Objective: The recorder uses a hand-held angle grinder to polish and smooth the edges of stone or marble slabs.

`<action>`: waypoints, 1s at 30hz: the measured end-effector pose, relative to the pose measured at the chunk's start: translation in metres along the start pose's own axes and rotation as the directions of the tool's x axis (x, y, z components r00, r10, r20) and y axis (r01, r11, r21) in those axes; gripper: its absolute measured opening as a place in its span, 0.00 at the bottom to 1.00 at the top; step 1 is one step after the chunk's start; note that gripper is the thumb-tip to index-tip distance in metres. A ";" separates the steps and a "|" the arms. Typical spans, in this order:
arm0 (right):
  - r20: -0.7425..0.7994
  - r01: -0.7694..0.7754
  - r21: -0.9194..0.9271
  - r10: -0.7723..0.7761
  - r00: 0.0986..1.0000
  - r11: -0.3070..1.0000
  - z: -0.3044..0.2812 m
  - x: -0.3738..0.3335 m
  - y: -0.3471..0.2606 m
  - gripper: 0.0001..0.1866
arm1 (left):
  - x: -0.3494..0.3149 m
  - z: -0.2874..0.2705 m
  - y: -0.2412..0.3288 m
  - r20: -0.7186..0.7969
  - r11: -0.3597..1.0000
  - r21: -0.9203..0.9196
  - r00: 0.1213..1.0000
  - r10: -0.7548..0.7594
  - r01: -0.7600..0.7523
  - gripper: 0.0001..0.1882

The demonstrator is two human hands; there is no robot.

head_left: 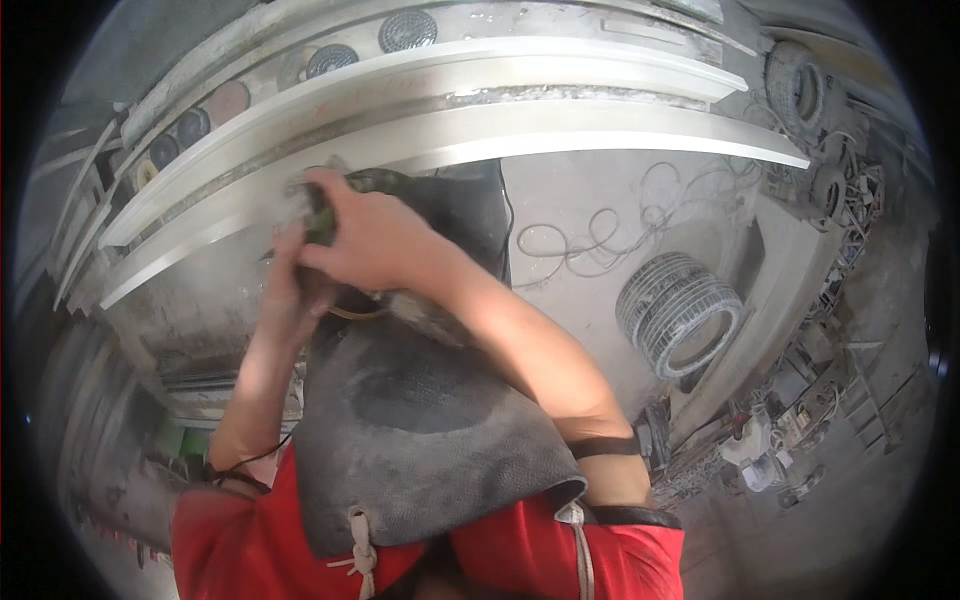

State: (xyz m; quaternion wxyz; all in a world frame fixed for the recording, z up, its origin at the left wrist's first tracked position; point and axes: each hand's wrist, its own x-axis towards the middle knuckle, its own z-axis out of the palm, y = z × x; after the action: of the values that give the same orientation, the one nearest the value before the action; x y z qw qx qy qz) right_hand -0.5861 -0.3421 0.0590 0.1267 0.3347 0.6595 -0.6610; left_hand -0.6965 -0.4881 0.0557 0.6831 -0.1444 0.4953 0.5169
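Observation:
In front of my dark apron [420, 400], both hands are closed round a dark green hand-held power tool [319, 222], which looks like a grinder. My right hand [370, 235] wraps it from above and the right. My left hand [292, 275] grips it from the near left side, blurred by motion. The tool's working end lies at the near pale stone strip [450, 140], in a haze of dust; whether it touches cannot be made out. Much of the tool is hidden by my fingers.
Behind runs a second long pale strip [520, 62]. Several round discs, such as a dark grooved disc [408, 32], lie beyond it. A loose cable [575, 245] coils on the dusty floor at right, near stacked tires [680, 312]. Clutter [770, 450] lines the far right.

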 end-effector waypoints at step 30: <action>-0.299 0.105 -0.191 -0.160 0.941 0.976 0.171 0.003 0.074 0.45 | 0.010 -0.161 -0.078 0.259 0.788 0.230 0.816 0.517 -0.572 0.48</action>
State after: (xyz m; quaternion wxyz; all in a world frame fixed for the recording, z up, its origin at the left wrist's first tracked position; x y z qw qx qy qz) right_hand -0.5899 -0.5121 -0.0170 0.0045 0.3775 0.7471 -0.5471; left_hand -0.7155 -0.6292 -0.0524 0.5604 0.1572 0.5230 0.6227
